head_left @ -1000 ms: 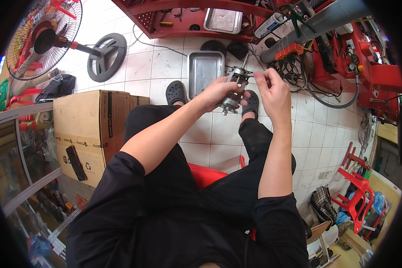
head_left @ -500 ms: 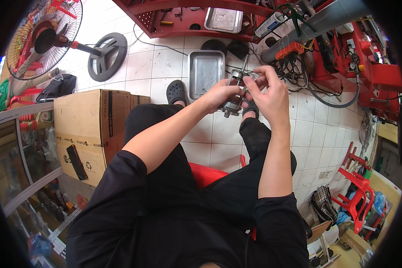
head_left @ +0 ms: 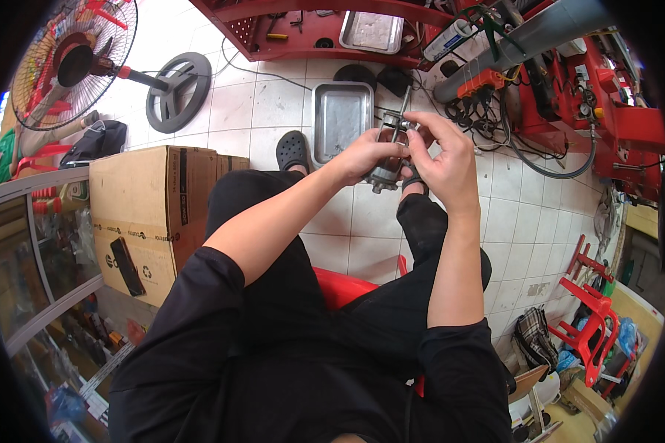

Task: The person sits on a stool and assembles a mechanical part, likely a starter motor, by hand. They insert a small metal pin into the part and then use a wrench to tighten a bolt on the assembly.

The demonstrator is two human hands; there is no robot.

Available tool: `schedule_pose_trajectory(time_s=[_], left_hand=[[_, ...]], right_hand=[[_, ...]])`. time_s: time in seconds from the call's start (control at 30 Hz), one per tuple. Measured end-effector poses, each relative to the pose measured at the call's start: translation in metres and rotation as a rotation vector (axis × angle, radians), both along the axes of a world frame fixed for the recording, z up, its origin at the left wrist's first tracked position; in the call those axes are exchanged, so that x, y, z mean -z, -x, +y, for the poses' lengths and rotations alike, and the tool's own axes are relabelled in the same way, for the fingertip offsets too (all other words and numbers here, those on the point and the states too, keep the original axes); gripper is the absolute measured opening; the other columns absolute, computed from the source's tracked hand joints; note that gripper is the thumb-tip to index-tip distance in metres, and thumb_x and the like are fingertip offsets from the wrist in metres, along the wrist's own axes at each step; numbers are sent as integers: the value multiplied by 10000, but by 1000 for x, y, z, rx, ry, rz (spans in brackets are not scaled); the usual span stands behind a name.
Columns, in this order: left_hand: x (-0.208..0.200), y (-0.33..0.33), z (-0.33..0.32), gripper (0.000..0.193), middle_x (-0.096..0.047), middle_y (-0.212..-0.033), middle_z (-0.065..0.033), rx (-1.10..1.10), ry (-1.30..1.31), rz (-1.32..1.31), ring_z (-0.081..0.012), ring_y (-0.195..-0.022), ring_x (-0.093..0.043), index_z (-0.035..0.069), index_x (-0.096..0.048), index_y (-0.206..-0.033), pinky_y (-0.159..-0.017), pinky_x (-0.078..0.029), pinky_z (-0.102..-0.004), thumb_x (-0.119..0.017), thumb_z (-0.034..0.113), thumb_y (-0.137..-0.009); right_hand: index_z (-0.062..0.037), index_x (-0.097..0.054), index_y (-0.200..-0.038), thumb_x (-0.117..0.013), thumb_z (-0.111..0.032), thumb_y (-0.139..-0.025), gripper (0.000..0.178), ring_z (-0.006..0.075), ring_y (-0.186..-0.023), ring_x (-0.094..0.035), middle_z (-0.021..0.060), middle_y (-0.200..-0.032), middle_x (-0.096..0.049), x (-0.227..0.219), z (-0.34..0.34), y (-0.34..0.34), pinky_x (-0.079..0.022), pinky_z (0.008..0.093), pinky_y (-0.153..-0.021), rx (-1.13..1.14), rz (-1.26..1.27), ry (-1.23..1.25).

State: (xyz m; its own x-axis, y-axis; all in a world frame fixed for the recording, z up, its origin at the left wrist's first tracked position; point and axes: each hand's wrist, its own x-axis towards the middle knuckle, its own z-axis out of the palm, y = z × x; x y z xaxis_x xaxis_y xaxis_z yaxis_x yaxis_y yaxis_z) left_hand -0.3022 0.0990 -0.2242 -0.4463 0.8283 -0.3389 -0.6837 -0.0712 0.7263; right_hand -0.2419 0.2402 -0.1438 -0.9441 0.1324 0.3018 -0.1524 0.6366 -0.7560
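Note:
My left hand is closed round a cage-like metal mechanical part, whose exact kind I cannot make out. A thin rod sticks out of its far end, and a round, knobbed end points toward me. The part is held tilted in front of my knees, over the floor. From the right, my right hand pinches at the upper side of the part, thumb and fingers bent around the area near the rod. Both sets of fingers partly hide its middle.
A metal tray lies on the tiled floor beyond my hands. Left stand cardboard boxes with a black phone on top and a fan. Red machinery, a grey pipe and cables stand right. I sit on a red seat.
My right fingers have shifted slightly at the rod side of the metal part, the forefinger now bent lower. My left hand keeps its hold, and the part has barely moved.

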Motion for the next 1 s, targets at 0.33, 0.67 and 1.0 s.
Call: schedule_pose_trajectory(time_s=[0.33, 0.67, 1.0], left_hand=[[4, 0, 1, 270, -631, -925, -77, -34, -11, -77, -179, -731, -666, 4, -557, -1067, -661, -543, -289, -638, 112, -833], [0, 1, 0, 254, -634, -910, -81, -25, -15, -91, -179, -734, -666, 14, -560, -1059, -652, -544, -298, -629, 119, -839], [-2, 0, -1, 370, -643, -884, -98, -10, 18, -12, -146, -754, -647, 3, -544, -1090, -654, -518, -275, -647, 241, -826]], right_hand=[[-56, -648, -988, -659, -96, -783, 209, 213, -599, -596, 78, -661, -607, 2, -1, 0, -450, 328, -549, -5, 28, 15], [-57, -641, -930, -677, -132, -786, 166, 220, -585, -589, 77, -635, -596, 3, -2, 0, -448, 331, -543, 29, 12, 14], [-61, -657, -915, -699, -147, -760, 182, 217, -550, -567, 73, -628, -586, 2, 0, 0, -450, 330, -566, 30, 23, -28]])
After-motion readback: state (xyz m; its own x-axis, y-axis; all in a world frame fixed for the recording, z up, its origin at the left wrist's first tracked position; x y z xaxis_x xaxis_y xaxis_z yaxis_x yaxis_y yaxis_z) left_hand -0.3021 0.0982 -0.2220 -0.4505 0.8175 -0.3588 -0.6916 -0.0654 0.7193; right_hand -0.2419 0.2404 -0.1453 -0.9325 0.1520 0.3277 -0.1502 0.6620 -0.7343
